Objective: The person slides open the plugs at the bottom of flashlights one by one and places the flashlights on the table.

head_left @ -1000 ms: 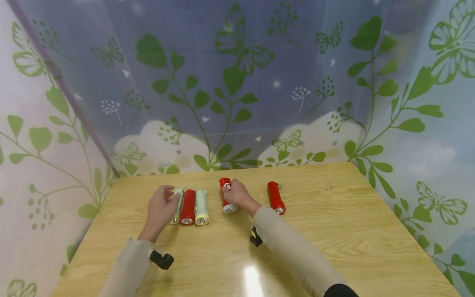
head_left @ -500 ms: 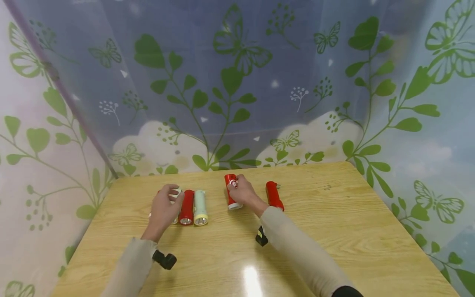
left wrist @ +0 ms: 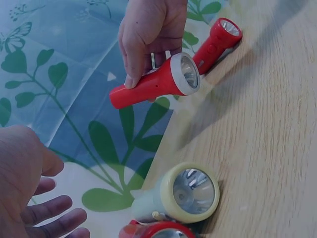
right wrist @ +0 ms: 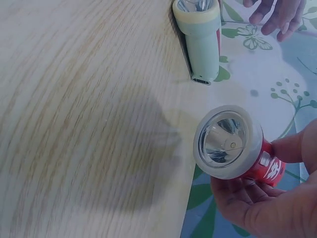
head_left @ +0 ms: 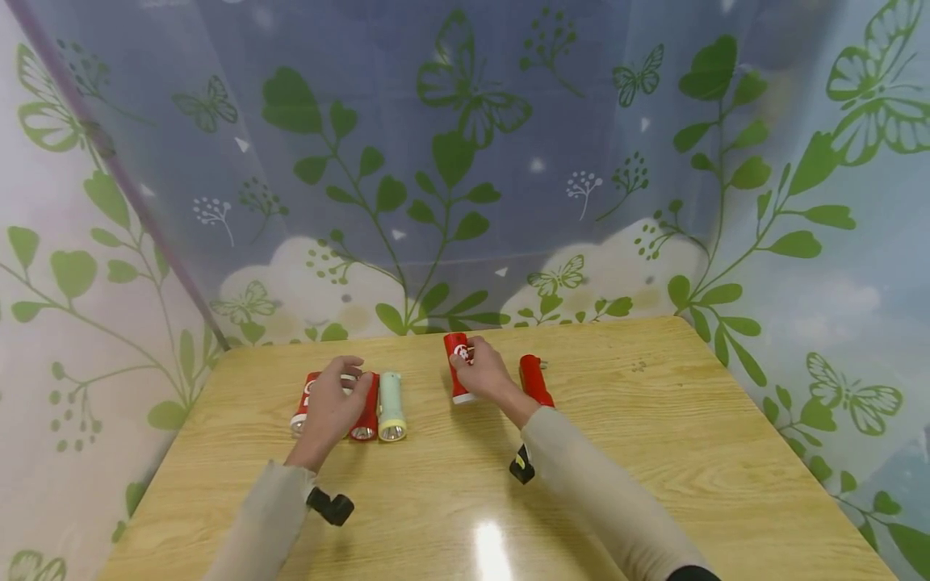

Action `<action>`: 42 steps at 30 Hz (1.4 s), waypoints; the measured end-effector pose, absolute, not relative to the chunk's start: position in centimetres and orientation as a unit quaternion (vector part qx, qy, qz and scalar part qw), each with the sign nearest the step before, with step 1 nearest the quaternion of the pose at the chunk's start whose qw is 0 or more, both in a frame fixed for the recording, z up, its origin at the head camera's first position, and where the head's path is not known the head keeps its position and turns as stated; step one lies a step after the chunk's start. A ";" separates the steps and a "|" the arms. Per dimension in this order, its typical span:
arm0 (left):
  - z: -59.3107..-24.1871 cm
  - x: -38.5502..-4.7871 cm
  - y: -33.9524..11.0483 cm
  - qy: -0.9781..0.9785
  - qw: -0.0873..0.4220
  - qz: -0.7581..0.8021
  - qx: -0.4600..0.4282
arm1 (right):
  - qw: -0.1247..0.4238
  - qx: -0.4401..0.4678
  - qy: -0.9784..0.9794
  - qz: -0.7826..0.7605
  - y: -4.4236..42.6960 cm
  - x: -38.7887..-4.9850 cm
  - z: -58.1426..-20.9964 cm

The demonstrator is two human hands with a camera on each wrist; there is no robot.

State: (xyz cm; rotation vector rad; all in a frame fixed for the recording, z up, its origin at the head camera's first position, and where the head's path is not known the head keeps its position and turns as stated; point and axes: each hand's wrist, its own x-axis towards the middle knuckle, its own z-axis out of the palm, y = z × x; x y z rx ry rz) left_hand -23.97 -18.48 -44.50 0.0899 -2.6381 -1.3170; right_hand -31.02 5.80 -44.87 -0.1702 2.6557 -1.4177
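Observation:
My right hand grips a red flashlight with a white rim, its thumb and fingers around the body; in the left wrist view this flashlight is held above the table. My left hand, fingers relaxed and apart, hovers over the row of flashlights at the left and holds nothing. In that row, a red flashlight with a white rim lies leftmost, partly behind the hand, with a red one and a pale green one to its right. Anything else under the left hand is hidden.
Another red flashlight lies right of my right hand, partly covered by the sleeve. The wooden table ends at a patterned curtain behind and at both sides.
My right hand has lifted the red flashlight and moved it slightly right and toward the back. My left hand has shifted right over the row, uncovering the leftmost red flashlight.

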 end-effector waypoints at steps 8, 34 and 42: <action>-43.9 -24.2 -17.4 -0.889 0.102 -0.447 0.014 | 0.054 -0.079 0.869 -0.485 6.5 -30.3 -44.3; -41.3 -25.4 -11.8 -0.849 0.116 -0.509 -0.086 | -0.034 -0.135 0.857 -0.495 8.7 -28.4 -42.1; -40.5 -25.4 -10.1 -0.833 0.126 -0.525 -0.119 | -0.072 -0.153 0.858 -0.485 8.9 -27.8 -41.9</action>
